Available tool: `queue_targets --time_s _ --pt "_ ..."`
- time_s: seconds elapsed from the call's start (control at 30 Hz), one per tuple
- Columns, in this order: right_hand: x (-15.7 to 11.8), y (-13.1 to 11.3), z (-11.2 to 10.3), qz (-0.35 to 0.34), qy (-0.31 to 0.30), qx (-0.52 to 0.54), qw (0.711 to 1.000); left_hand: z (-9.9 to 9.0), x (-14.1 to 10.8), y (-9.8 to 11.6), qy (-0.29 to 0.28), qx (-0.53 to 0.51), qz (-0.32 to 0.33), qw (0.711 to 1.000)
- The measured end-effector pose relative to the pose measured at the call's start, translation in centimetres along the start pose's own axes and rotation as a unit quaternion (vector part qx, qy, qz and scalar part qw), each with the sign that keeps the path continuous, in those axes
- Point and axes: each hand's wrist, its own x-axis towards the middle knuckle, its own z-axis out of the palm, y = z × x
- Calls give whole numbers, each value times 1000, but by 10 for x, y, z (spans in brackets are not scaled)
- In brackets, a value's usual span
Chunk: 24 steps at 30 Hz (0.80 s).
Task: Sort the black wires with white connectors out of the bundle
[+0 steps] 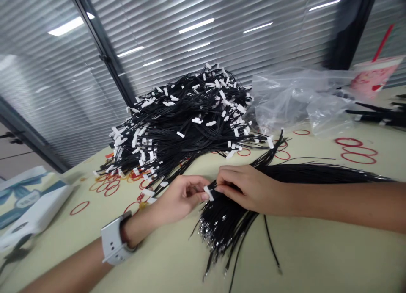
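Note:
My left hand (187, 196) pinches a small white connector (208, 193) between thumb and fingers. Close beside it on the right, my right hand (250, 187) has its fingers closed on the black wires just behind that connector. Under and around my right hand lies a bundle of black wires (222, 225), its silvery metal-tipped ends fanned toward the front of the table. More of the long black wires (311, 172) stretch to the right behind my right forearm. A large heap of black cables (177, 115) with white connectors is piled behind my hands.
Red rubber bands (358, 151) lie at the right, with more bands (108, 185) left of the heap. Clear plastic bags (294, 98) and a pink cup (376, 79) with a red straw stand at the back right. A tissue pack (25, 200) is at the left.

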Motion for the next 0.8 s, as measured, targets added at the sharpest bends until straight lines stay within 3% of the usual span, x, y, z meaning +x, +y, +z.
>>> queue_targets --time_s 0.5,0.67,0.8 --pt "0 -1 -1 -4 -18 -6 1000 -3 1 1 -31 -38 -3 999" --pt "0 2 1 22 23 21 999 -5 5 2 -2 -47 29 998" --pt "3 8 -1 2 38 16 999 -9 9 3 16 -28 50 998"
